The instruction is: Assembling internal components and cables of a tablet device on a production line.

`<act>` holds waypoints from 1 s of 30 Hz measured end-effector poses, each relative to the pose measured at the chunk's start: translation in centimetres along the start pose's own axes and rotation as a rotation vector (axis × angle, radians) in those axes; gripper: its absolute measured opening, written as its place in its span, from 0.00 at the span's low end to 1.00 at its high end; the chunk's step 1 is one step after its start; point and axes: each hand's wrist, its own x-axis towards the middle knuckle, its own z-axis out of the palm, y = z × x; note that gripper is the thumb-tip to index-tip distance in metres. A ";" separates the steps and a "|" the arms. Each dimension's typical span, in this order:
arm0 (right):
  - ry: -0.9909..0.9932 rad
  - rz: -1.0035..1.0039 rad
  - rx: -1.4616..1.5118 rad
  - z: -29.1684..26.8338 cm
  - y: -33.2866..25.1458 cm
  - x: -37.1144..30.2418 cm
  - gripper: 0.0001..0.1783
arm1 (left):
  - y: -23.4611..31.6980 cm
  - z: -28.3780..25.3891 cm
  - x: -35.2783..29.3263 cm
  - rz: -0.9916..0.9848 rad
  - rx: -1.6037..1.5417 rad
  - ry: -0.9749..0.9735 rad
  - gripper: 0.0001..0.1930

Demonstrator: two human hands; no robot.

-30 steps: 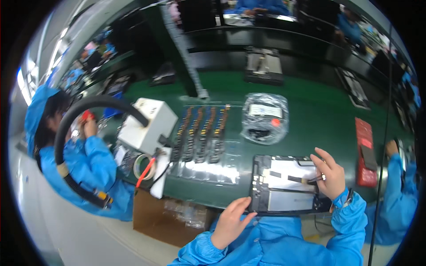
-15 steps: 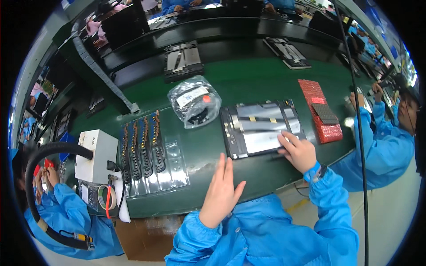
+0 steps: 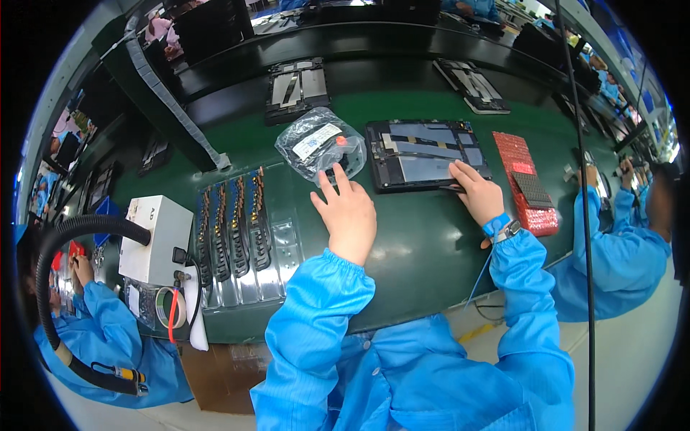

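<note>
My left hand (image 3: 350, 219) has its fingers spread, with the fingertips at the near edge of a clear plastic bag (image 3: 307, 136) that bears a white label and an orange spot. Dark items show inside the bag. To its right lies an opened tablet (image 3: 431, 170), flat on the green bench, with silver battery panels, dark flex cables and a black frame bared. My right hand (image 3: 480, 197) holds the near right edge of this tablet, fingers on top and thumb by the rim. A blue wrist strap and a watch are on that wrist.
Left stand a clear tray (image 3: 272, 287) with rows of small cable-like parts, a white box (image 3: 154, 241) with a black hose, and a tape roll (image 3: 170, 309). Red bubble wrap (image 3: 540, 219) carries a dark grid plate. Two more opened tablets (image 3: 297, 90) (image 3: 472, 86) lie behind. Co-workers sit at both sides.
The opened tablet has moved farther from me across the bench with my right hand at its edge. My left hand has moved forward to the plastic bag, its fingers spreading.
</note>
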 end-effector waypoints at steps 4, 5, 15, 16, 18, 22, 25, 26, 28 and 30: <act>0.004 0.017 0.002 2.0 2.5 2.8 0.30 | 0.6 0.1 0.1 -0.036 0.043 0.015 0.24; 0.004 0.033 0.009 2.8 3.0 3.9 0.31 | 0.7 -0.2 0.2 -0.048 0.050 -0.028 0.24; 0.051 0.147 0.138 9.4 3.4 12.7 0.28 | -0.5 -1.8 -2.9 -0.088 -0.062 -0.101 0.24; 0.076 0.130 0.169 11.2 5.2 13.4 0.29 | -0.4 -1.9 -2.9 -0.079 -0.064 -0.167 0.23; 0.051 0.147 0.149 11.8 4.8 14.7 0.29 | -0.7 -1.8 -3.5 -0.075 -0.022 -0.211 0.22; 0.041 0.127 0.096 14.5 5.3 17.5 0.26 | -0.9 -2.0 -4.2 -0.105 0.021 -0.216 0.20; 0.095 0.083 0.083 15.7 5.6 18.6 0.23 | -0.8 -2.7 -5.3 -0.058 -0.043 -0.100 0.18; 0.080 0.082 0.065 15.2 5.2 18.6 0.22 | -0.8 -3.4 -6.0 -0.067 -0.045 -0.105 0.18; 0.066 0.075 0.045 13.7 3.3 17.9 0.21 | -0.9 -5.6 -8.1 0.028 -0.146 0.021 0.17; 0.147 0.176 0.087 11.1 0.2 16.6 0.20 | -2.5 -9.2 -10.8 0.065 -0.416 0.026 0.16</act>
